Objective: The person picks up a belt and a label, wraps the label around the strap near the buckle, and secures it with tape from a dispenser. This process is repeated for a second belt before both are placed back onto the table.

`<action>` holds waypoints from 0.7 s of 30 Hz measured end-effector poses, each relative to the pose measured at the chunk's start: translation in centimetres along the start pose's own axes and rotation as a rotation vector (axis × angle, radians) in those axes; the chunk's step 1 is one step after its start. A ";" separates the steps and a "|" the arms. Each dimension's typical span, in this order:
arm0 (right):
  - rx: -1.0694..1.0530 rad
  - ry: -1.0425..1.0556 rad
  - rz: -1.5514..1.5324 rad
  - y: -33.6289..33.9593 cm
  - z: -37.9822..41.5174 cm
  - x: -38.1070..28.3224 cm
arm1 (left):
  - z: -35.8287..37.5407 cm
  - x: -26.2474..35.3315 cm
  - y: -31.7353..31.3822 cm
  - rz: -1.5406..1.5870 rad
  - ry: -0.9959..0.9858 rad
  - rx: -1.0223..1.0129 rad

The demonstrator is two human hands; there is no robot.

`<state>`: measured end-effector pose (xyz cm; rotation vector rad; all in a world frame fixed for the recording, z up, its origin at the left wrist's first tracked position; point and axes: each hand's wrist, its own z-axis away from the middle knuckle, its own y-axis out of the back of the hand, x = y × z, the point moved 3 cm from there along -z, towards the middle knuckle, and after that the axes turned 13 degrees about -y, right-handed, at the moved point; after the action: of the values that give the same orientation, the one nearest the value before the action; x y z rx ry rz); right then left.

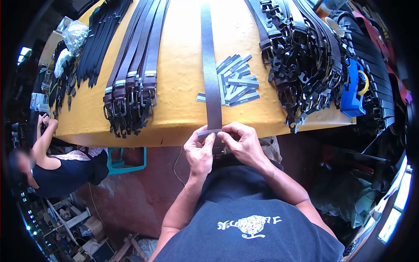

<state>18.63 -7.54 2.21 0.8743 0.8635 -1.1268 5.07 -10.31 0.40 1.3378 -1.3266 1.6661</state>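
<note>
A brown leather belt [212,94] runs down the table and over its front edge to my hands. A narrow grey label strip [210,132] lies across the belt there. My left hand [200,153] is closed, with thumb and fingers pinching the strip's left part against the belt. At the other end, my right hand [242,142] is closed too, its thumb and forefinger at the strip's right end by the belt's edge. Part of the belt's lower end is hidden between my hands. Just beyond lies a loose pile of printed grey label strips [238,83].
Brown belts with buckles [131,87] lie on the yellow-covered table [183,65] at left, and a heap of buckled belts [301,61] at right. A blue holder with yellow tape [352,89] stands at the right edge. Another person [65,170] sits at left near a teal stool [126,167].
</note>
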 end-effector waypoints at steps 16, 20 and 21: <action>-0.226 -0.147 -0.330 -0.5 -1.1 1.4 | 0.1 0.2 0.0 0.126 0.044 0.060; -0.212 -0.111 -0.370 -0.9 -1.1 2.0 | 0.3 -0.2 0.5 0.109 0.008 0.102; -0.221 -0.129 -0.371 -0.9 -1.0 2.0 | 0.4 -0.3 0.5 0.102 0.011 0.113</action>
<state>18.01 -7.51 -0.11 0.4627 1.0463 -1.3606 4.83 -10.80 -0.08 1.3431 -1.3310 1.8392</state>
